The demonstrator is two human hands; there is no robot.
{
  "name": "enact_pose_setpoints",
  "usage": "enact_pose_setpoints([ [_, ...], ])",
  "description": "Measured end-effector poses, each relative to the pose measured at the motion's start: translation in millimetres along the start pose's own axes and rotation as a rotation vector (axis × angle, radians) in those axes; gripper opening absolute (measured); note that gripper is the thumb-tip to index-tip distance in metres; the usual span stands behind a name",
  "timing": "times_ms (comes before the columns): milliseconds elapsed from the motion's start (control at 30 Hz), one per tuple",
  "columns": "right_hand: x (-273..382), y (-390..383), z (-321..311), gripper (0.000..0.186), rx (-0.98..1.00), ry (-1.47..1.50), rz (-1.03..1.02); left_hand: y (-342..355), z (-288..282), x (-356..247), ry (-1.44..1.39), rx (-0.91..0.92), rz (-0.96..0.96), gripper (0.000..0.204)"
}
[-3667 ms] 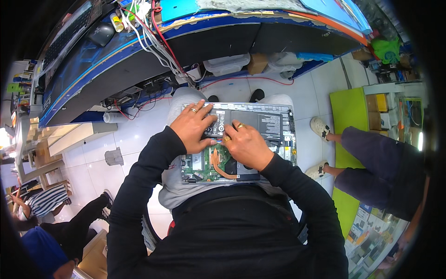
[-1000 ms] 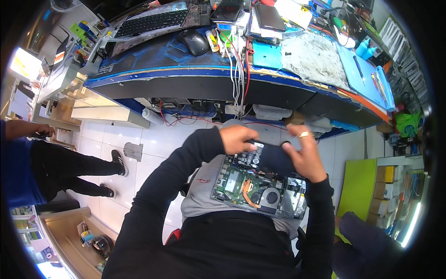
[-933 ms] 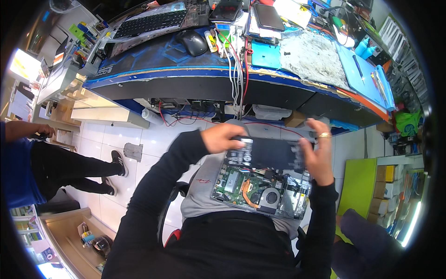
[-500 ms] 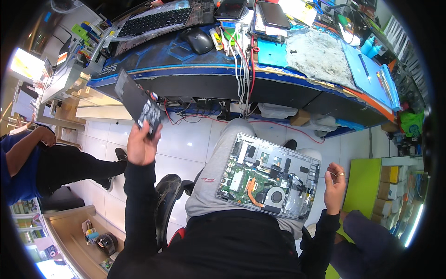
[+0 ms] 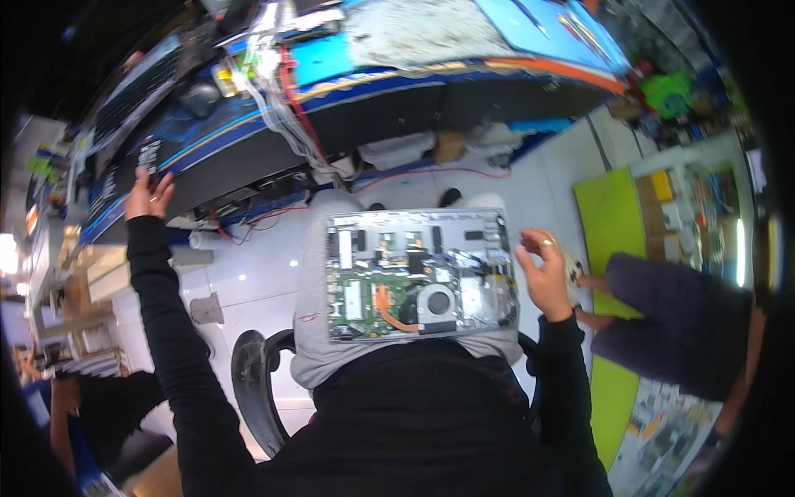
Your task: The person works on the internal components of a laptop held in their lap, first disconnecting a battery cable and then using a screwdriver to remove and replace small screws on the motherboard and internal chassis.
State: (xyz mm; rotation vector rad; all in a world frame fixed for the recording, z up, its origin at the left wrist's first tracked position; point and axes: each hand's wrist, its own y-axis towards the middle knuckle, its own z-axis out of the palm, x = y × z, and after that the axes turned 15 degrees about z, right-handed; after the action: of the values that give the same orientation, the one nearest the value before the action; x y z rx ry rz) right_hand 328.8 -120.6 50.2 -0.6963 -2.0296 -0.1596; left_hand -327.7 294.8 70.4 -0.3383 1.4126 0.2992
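An opened laptop base (image 5: 484, 302) lies across my lap, its green circuit board, copper heat pipe and round fan (image 5: 436, 303) exposed. Out at the far left, my left hand (image 5: 149, 196) reaches to the desk's front edge. Its fingers are at the end of a flat black laptop battery (image 5: 150, 154) with white print, blurred and partly lost against the dark desk mat. Beside the laptop's right edge hovers my right hand (image 5: 544, 269), a ring on one finger. Its fingers are loosely bent and apart, with nothing visible in them.
On the desk are a black mouse (image 5: 199, 98), a keyboard (image 5: 137, 91), a worn grey pad (image 5: 422, 33) and a blue tray (image 5: 555, 29). White and red cables (image 5: 290, 124) hang over its front. One person stands at right; another sits lower left.
My left hand has carried the battery left and forward, from above the floor to the desk edge. The view has swung, and my right hand remains beside the laptop.
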Motion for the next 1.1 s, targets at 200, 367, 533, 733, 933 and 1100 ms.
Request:
enact_pose_setpoints([
  [200,-5,-25,12,0.016,0.056,-0.465,-0.312,13,-31,-21,0.666,0.187,0.291,0.059],
  [367,-1,-31,23,0.015,0.093,-0.552,-0.306,-139,15,51,0.959,0.373,0.935,0.02],
  [533,36,7,24,0.013,0.039,-0.444,-0.368,-301,95,59,0.794,1.032,0.926,0.023],
  [733,102,126,-19,0.016,-0.179,-0.239,-0.431,-322,154,84,0.84,1.26,0.96,0.053],
  [933,171,302,-52,0.023,-0.478,-0.496,-0.532,-313,184,118,0.965,1.346,0.873,0.058],
  [1100,181,420,-50,0.026,-0.507,-0.966,-0.298,-315,188,112,0.971,1.337,0.673,0.052],
])
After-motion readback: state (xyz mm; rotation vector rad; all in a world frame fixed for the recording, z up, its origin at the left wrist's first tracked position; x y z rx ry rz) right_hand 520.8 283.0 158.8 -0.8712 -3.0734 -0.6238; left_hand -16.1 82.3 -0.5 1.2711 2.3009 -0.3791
